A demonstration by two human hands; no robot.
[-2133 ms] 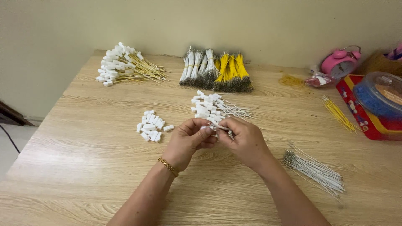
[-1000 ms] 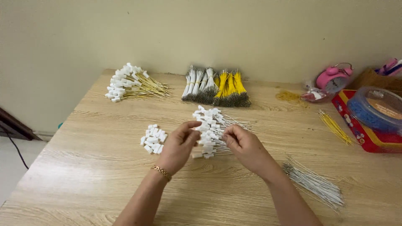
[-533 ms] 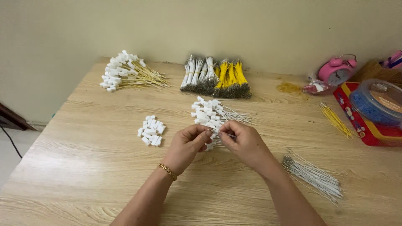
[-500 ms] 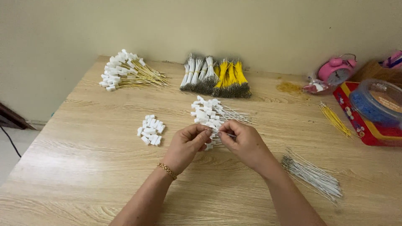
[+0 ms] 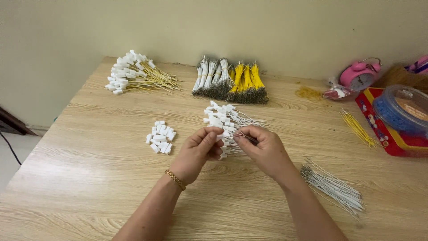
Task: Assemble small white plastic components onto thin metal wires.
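Note:
My left hand (image 5: 199, 149) pinches a small white plastic connector (image 5: 219, 135) between thumb and fingers. My right hand (image 5: 263, 147) pinches thin white wires (image 5: 244, 135) whose ends meet that connector. Both hands hover over the wooden table (image 5: 89, 178), just in front of a pile of white wires with white connectors fitted (image 5: 223, 117). A small heap of loose white connectors (image 5: 160, 137) lies left of my left hand. A bundle of bare white wires (image 5: 332, 188) lies to the right of my right forearm.
At the back left lies a pile of yellow wires with white connectors (image 5: 133, 76). Bundles of white and yellow wires (image 5: 231, 82) stand at the back middle. Loose yellow wires (image 5: 356, 127), a pink alarm clock (image 5: 359, 76) and a red tin with a round blue tub (image 5: 399, 116) are at the right.
The view shifted slightly. My hands stayed together in front of the finished pile, fingers working the connector and wires; a second ago the left hand was nearer the pile.

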